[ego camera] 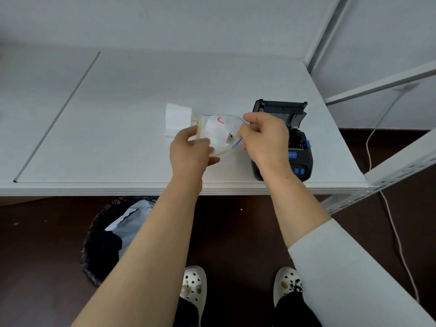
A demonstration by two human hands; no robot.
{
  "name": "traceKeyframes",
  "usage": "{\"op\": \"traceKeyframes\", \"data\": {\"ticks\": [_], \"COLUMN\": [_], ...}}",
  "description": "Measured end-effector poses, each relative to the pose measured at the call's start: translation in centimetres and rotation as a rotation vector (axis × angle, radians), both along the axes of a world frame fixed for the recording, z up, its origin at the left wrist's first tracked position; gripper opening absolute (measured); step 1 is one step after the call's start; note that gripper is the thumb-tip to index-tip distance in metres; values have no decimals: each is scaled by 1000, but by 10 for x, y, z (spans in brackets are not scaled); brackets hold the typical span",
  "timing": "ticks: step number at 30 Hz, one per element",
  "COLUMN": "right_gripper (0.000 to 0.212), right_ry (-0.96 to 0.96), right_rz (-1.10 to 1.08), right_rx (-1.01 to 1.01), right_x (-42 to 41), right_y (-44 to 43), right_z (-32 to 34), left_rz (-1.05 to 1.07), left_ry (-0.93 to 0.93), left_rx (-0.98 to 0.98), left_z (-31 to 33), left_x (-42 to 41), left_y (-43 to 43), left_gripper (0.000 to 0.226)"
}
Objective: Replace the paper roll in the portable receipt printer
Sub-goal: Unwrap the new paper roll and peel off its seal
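I see both of my hands held above the white tabletop (118, 114), near the middle of the frame, with a clear plastic bag (220, 133) stretched between them. My left hand (191, 149) has its grip closed on the bag's left edge, thumb and fingers pinched over the yellow strip that runs along that side. My right hand (265, 138) has its grip closed on the bag's right corner, fingertips bunched tight on the plastic where blue lines cross it. Inside the bag I can make out a white shape that looks like the paper roll (213, 131), lying between my two grips and closer to the left one; a small red mark shows on the bag above it. I cannot tell whether the bag's seal is open or closed.

The printer (299, 152) sits on the tabletop at centre right of the frame, just beyond and beneath my right hand, partly hidden by it. It is black with blue buttons, and its lid (279, 108) stands raised at the far end. I cannot see into the paper bay from here.

Behind the bag, toward upper centre, a white strip of paper (177, 116) lies on the tabletop with a pale roll core at its right end, just beside the bag's left edge.

Below the tabletop edge, at lower left, a dark bin (103, 246) holds grey wrapping.
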State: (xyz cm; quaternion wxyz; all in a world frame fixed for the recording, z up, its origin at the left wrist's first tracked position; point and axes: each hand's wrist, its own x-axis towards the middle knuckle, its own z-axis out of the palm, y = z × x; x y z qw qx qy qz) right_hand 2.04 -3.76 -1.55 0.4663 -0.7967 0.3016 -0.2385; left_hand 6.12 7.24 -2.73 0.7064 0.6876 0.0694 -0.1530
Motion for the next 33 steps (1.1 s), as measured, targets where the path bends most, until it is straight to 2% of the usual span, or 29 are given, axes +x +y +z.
{"op": "traceKeyframes", "data": {"ticks": [7,9,11,15,17,19,20,22,24,27,30,33], "right_gripper": [10,10,10,17,17,12,11,12,13,15,29,33], "right_ry": [-123,-131,-129,-142,-146,-151,-156,-166,-179,-202,-166,-125], "right_rz": [19,17,19,14,16,28,34,36,9,-43,-61,0], "right_rx": [184,219,271,285,300,348,368,384,384,351,254,207], "right_x": [-1,-1,0,0,0,1,1,1,1,0,-1,-4], "right_y": [4,4,4,5,4,3,2,1,-1,-3,1,11], "right_z": [14,15,14,12,11,12,11,10,9,7,8,9], "left_rz": [102,78,-5,-232,-370,-413,-402,-340,-279,-260,-271,-322], "left_ry": [37,32,-16,-332,-426,-471,-485,-522,-548,-494,-426,-386], "left_rx": [-251,-290,-191,343,536,686,718,722,693,602,564,673], "left_z": [14,16,12,-11,-23,-39,-45,-49,-46,-33,-16,-7], "left_x": [-1,0,0,-1,0,6,8,9,10,10,13,18], "left_y": [2,4,5,-4,-13,-20,-22,-22,-19,-8,9,28], "left_gripper": [19,27,44,74,90,109,109,93,80,72,78,85]}}
